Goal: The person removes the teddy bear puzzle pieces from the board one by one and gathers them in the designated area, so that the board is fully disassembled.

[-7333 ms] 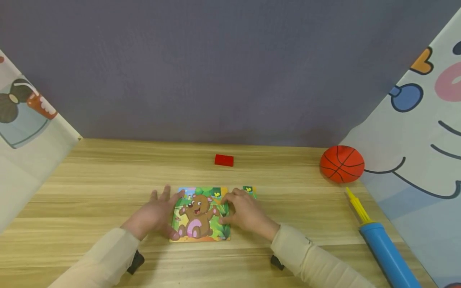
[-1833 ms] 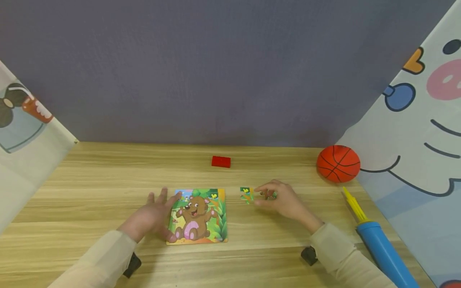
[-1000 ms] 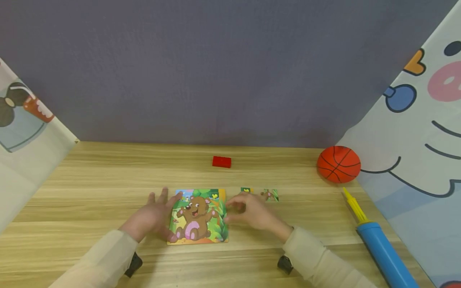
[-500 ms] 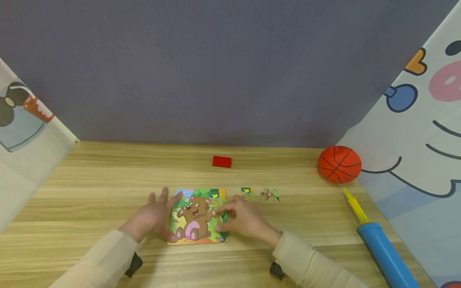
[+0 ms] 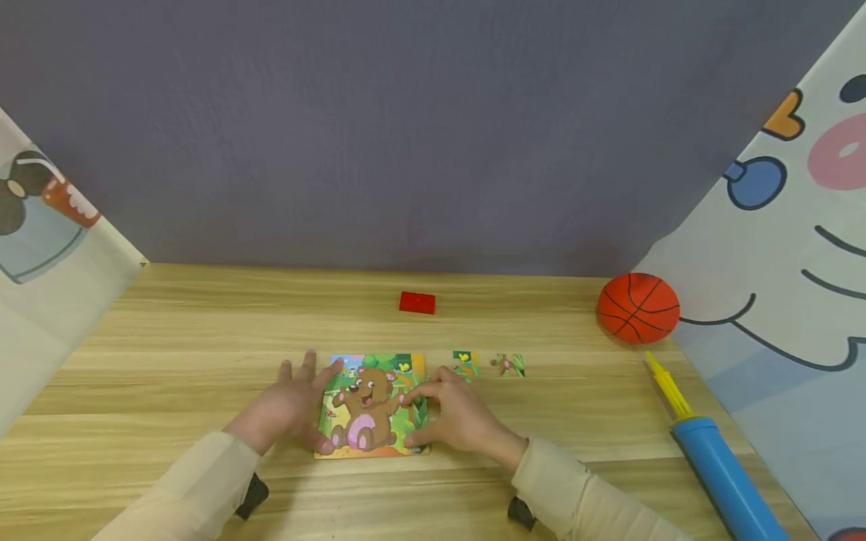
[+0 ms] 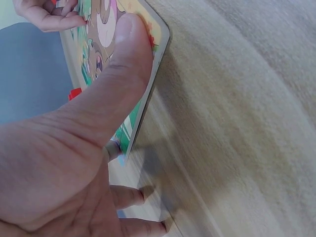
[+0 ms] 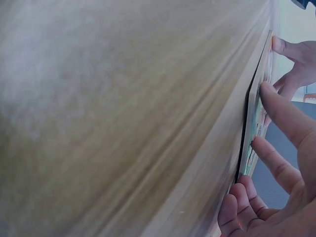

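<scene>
head view, left to right: left hand (image 5: pixel 287 406) lies flat on the wooden table (image 5: pixel 169 353), fingers straight and spread, thumb pressing the near left corner of the bear jigsaw puzzle (image 5: pixel 370 406). puzzle sits at table centre, near edge. right hand (image 5: pixel 455 412) rests at its right edge, fingers curled, tips pinching a piece there. two loose puzzle pieces (image 5: pixel 489 364) lie just beyond it. red block (image 5: pixel 416 302) further back. basketball (image 5: pixel 638 308) and blue pump (image 5: pixel 717 460) far right.

One bear puzzle board (image 5: pixel 370 406), two loose puzzle pieces (image 5: pixel 465 364) (image 5: pixel 510 365), one red block (image 5: pixel 416 302), one basketball (image 5: pixel 638 308), one blue pump (image 5: pixel 717 461), two hands (image 5: pixel 287 406) (image 5: pixel 452 415).
</scene>
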`<state>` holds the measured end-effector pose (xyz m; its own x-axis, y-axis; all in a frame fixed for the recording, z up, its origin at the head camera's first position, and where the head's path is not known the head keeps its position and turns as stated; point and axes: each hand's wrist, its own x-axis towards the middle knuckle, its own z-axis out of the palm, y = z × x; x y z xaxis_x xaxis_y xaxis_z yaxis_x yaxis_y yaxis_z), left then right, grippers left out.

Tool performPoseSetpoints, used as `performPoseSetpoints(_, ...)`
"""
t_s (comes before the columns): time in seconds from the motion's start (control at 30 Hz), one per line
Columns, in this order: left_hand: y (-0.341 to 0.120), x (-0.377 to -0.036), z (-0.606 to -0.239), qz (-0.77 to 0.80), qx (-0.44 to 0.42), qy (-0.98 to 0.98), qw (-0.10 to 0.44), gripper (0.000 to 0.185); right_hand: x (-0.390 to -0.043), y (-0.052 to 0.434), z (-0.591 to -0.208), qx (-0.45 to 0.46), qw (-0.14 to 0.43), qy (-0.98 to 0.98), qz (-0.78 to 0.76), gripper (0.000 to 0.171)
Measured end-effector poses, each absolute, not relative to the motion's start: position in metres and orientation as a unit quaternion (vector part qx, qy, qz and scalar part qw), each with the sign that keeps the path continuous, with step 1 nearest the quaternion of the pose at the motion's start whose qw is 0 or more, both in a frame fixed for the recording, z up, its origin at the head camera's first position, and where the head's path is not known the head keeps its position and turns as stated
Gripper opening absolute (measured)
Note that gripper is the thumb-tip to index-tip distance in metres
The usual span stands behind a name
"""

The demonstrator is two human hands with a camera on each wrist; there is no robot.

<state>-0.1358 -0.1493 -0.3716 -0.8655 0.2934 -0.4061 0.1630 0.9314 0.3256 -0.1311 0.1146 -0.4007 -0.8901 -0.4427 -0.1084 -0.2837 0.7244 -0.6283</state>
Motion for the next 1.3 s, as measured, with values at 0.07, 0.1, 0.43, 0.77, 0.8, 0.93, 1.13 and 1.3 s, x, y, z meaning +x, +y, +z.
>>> performPoseSetpoints(0.07,-0.149,-0.136,-0.371,0.140,0.119,0.956,0.231,0.127,-0.131,0.114,-0.401,-0.198,0.125,0.922,-0.309,0.045)
performPoseSetpoints(0.1,-0.149,-0.136,-0.371,0.138,0.119,0.956,0.231,0.127,-0.131,0.113,-0.401,-0.198,0.124,0.923,-0.307,0.045)
performPoseSetpoints(0.43,-0.148,-0.136,-0.370,0.130,0.121,0.957,0.228,0.126,-0.126,0.116,-0.399,-0.197,0.114,0.929,-0.291,0.049)
performPoseSetpoints(0.77,-0.148,-0.137,-0.371,0.129,0.122,0.957,0.231,0.127,-0.122,0.122,-0.397,-0.229,0.120,0.922,-0.287,0.045)
performPoseSetpoints(0.8,-0.148,-0.137,-0.371,0.129,0.122,0.957,0.231,0.127,-0.122,0.121,-0.398,-0.230,0.119,0.922,-0.287,0.045)
performPoseSetpoints(0.93,-0.149,-0.137,-0.372,0.131,0.121,0.956,0.233,0.127,-0.122,0.120,-0.397,-0.242,0.103,0.923,-0.280,0.043)
performPoseSetpoints(1.13,-0.150,-0.138,-0.372,0.135,0.124,0.955,0.234,0.127,-0.122,0.120,-0.395,-0.261,0.073,0.927,-0.259,0.045)
performPoseSetpoints(1.3,-0.149,-0.138,-0.372,0.135,0.121,0.954,0.238,0.127,-0.127,0.126,-0.395,-0.245,0.108,0.915,-0.302,0.046)
